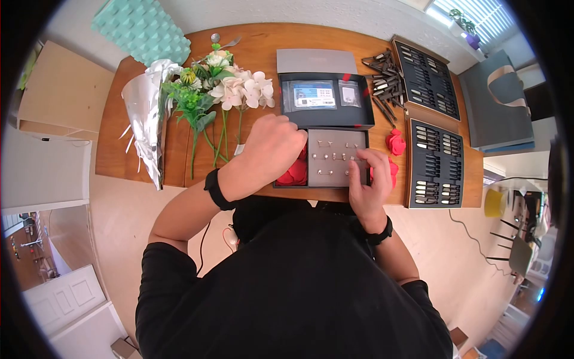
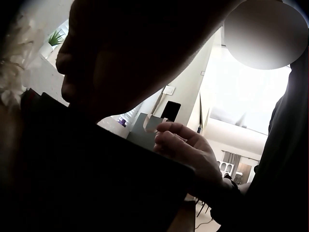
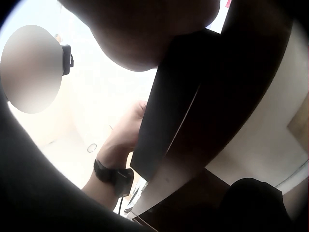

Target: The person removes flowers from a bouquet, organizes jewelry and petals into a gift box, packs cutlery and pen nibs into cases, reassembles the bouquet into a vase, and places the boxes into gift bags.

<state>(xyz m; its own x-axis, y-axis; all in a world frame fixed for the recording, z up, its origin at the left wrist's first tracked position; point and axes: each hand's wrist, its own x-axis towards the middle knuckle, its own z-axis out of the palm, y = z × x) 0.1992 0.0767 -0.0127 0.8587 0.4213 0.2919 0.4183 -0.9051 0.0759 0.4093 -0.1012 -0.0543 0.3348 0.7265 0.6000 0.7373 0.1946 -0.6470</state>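
Note:
A black jewellery box (image 1: 329,186) lies at the table's front edge, with a grey earring board (image 1: 339,163) filling most of it. Several small stud earrings (image 1: 324,143) sit in rows on the board. Red artificial flowers (image 1: 293,173) fill the strip at its left. My left hand (image 1: 272,149) is bent over that strip and the board's upper left corner, its fingertips hidden beneath it. My right hand (image 1: 372,182) rests at the board's right edge, thumb and fingertips apart and loosely bent. Another red flower (image 1: 393,170) shows beside it.
Behind stands an open black box (image 1: 326,116) with clear packets. At right are dark cases (image 1: 426,78) of small black pieces, loose black pieces (image 1: 388,84), a red rose (image 1: 395,142) and a grey gift bag (image 1: 499,102). White flowers (image 1: 245,90) and a silver wrap (image 1: 143,107) lie left.

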